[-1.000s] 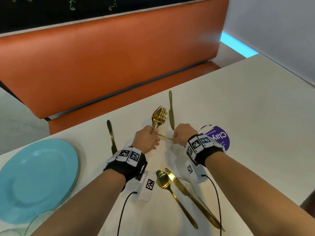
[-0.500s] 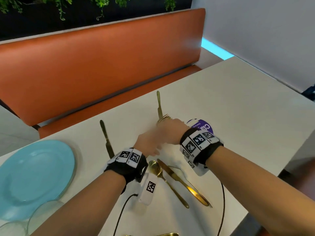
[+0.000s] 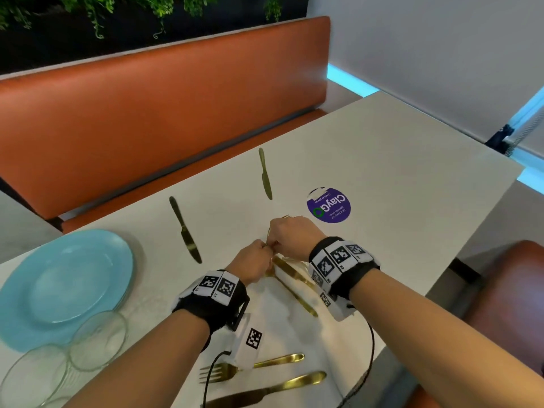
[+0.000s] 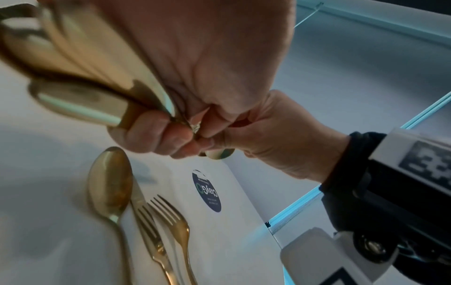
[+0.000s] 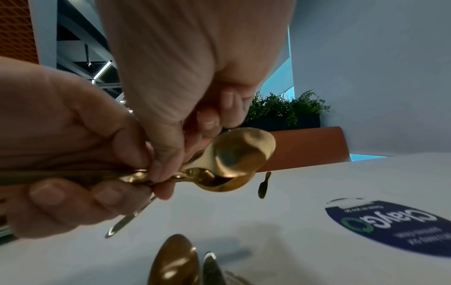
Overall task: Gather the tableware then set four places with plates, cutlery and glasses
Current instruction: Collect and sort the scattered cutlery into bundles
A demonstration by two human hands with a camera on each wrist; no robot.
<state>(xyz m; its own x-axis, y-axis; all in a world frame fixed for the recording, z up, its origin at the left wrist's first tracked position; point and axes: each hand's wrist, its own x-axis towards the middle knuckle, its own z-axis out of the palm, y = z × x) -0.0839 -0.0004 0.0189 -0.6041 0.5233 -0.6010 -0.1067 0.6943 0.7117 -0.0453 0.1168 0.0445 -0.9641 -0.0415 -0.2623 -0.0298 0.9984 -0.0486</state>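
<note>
My left hand (image 3: 257, 257) grips the handles of a bundle of gold cutlery (image 4: 73, 77) over the middle of the white table (image 3: 412, 172). My right hand (image 3: 278, 240) is pressed against it, thumb and fingers pinching the neck of a gold spoon (image 5: 239, 156) at the bundle's head end. Below the hands lie a gold spoon (image 4: 109, 185) and two gold forks (image 4: 171, 221). A stack of blue plates (image 3: 64, 278) and clear glasses (image 3: 97, 340) stand at the left.
Two gold knives (image 3: 266, 175) (image 3: 185, 231) lie apart nearer the orange bench (image 3: 164, 107). A fork (image 3: 250, 366) and a knife (image 3: 265, 393) lie at the near edge. A purple round sticker (image 3: 328, 205) is right of the hands. A brown seat (image 3: 506, 304) stands at the right.
My right hand has moved left onto the head end of the bundle, covering the fork tines that stood above my left hand. Both hands have drawn close together.
</note>
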